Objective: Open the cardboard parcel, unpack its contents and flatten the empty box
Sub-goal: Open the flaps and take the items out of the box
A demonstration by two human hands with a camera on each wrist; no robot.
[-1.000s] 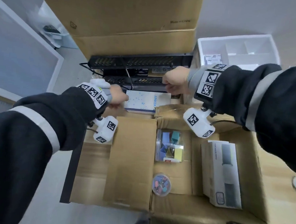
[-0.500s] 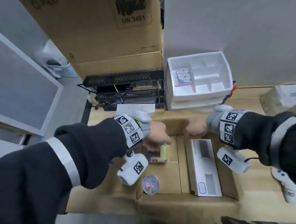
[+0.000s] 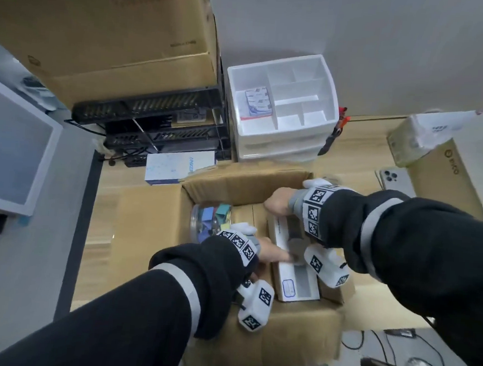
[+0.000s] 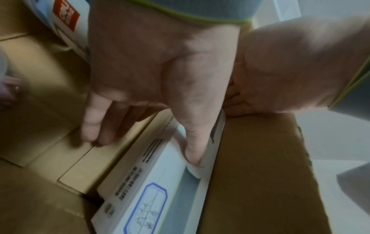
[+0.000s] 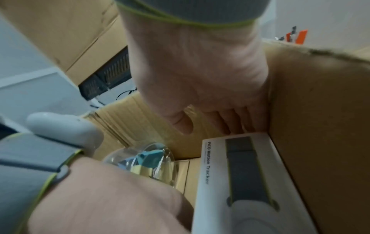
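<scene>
Both my hands are in the open cardboard parcel (image 3: 243, 187), on the long white tracker box (image 3: 296, 284) lying flat at centre-right of head view, against the parcel's right wall. Box long axis runs top-to-bottom of frame. My left hand (image 3: 269, 252) is at its left long edge: thumb on top face, fingers (image 4: 94, 126) fairly straight down the side, loose pinch. My right hand (image 3: 279, 204) is at the far short end, fingers dipping behind it; can't tell if gripped. Next, prob: lift straight up.
</scene>
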